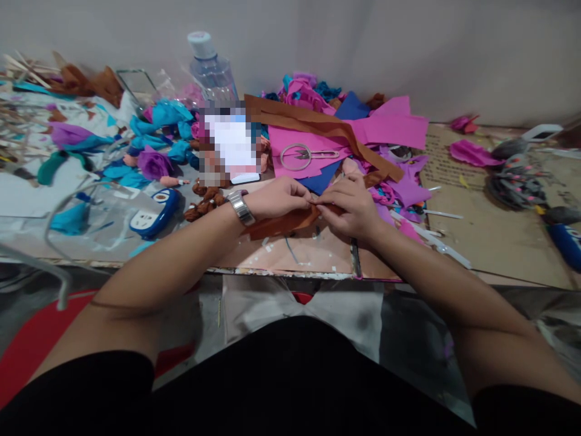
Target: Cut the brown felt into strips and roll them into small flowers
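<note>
My left hand (pixel 284 198), with a metal watch (pixel 241 208) on its wrist, pinches a strip of brown crepe paper (pixel 284 225). Close against it, my right hand (pixel 349 204) has its fingers closed on the same strip, part of which shows under that palm. Thumbs and fingertips almost meet at the strip's upper edge. Just beyond the hands lie small scissors (pixel 308 155) on pink paper sheets (pixel 290 136). A longer brown paper strip (pixel 318 121) stretches across these sheets. Several twisted brown paper pieces (pixel 206 201) rest beside my left wrist.
Behind my left hand are a lit phone (pixel 233 145), partly blurred, and a clear bottle (pixel 213 75). A blue-and-white case (pixel 157 213) sits near the left front edge. Blue and purple paper flowers (pixel 157 162) crowd the left. Cardboard (pixel 463 224) and a dark pincushion-like bundle (pixel 517 181) are at right.
</note>
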`<state>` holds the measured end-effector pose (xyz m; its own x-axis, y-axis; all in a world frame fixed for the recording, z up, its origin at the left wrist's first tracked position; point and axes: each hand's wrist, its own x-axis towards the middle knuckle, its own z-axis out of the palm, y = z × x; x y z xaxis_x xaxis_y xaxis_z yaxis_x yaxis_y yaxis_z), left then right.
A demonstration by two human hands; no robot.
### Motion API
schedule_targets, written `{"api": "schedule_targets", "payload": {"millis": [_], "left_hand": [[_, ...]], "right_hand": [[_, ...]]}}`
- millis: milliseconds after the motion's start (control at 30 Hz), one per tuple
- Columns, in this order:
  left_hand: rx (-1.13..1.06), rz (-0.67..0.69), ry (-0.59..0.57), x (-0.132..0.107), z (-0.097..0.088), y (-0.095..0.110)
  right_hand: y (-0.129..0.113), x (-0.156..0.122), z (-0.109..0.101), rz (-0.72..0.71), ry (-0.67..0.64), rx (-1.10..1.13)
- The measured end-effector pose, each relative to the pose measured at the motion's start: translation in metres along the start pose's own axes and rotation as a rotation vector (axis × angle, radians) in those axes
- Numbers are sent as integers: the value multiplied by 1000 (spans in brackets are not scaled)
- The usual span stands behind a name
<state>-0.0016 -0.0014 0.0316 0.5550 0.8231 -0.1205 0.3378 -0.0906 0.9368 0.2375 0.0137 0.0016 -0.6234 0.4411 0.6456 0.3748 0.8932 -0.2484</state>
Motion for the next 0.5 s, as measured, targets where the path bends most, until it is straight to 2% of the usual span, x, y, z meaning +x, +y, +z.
{"api": "schedule_targets", "payload": {"millis": [367,500], "left_hand": [[-45,-71,-18,0,0,2],[-23,-88,36,0,0,2]], "right_hand": [[3,-2,1,2,-26,-25],[2,-2,0,-60,-2,-43]]}}
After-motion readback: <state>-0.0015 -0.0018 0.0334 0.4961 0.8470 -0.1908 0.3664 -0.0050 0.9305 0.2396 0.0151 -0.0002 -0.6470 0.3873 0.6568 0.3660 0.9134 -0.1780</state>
